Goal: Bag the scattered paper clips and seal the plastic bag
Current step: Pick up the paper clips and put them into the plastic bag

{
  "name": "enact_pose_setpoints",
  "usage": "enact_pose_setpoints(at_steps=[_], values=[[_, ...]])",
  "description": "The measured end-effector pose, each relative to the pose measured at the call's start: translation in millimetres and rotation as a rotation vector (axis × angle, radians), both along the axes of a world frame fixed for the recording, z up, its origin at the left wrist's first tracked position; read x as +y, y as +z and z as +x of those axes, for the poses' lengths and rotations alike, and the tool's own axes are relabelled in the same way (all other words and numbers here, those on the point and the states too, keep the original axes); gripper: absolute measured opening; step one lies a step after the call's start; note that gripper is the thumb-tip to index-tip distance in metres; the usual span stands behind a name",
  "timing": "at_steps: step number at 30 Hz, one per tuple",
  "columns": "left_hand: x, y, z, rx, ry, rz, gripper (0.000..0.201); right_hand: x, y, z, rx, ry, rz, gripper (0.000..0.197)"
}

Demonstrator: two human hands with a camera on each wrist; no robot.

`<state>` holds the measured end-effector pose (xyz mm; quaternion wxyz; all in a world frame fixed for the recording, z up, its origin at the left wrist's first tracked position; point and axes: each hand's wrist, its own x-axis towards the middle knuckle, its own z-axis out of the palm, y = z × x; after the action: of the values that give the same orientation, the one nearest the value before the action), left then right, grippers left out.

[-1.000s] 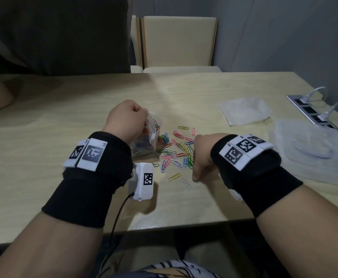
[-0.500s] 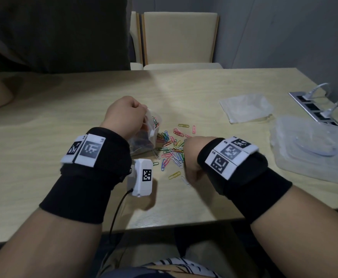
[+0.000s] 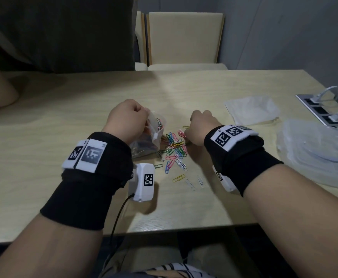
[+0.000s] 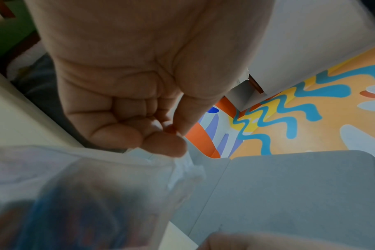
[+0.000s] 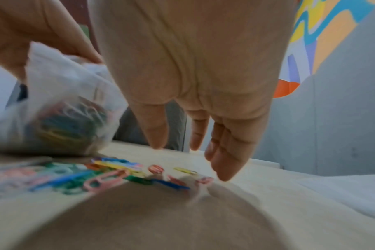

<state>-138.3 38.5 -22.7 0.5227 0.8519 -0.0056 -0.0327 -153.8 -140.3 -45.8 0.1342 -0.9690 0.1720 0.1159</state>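
My left hand (image 3: 127, 119) pinched the bag (image 3: 151, 137) by its rim, left of the clips (image 3: 175, 151) strewn mid-table (image 3: 63, 121). My right hand (image 5: 195, 94) hovered over them, fingers loose, holding nothing. I judged raking several together before pinching would work best, with the bag's mouth kept open.

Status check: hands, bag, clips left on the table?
Left hand pinches open plastic bag, part-filled. Right hand open, fingers over loose paper clips. Many clips unbagged. Nothing blocking.
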Motion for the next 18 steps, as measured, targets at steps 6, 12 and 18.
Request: enact_pose_setpoints(at_steps=[6, 12, 18], values=[[0.8, 2.5, -3.1, -0.011, 0.010, -0.004, 0.022, 12.0, -6.9, -1.8, 0.162, 0.292, -0.013, 0.087], [-0.9, 5.2, -4.4, -0.018, 0.025, -0.012, 0.023, 28.1, -8.9, -14.9, 0.099, 0.457, -0.172, 0.064], [-2.9, 3.8, -5.2, -0.025, 0.012, 0.008, 0.022, 23.9, -11.3, -14.1, -0.041, 0.485, -0.251, 0.016]])
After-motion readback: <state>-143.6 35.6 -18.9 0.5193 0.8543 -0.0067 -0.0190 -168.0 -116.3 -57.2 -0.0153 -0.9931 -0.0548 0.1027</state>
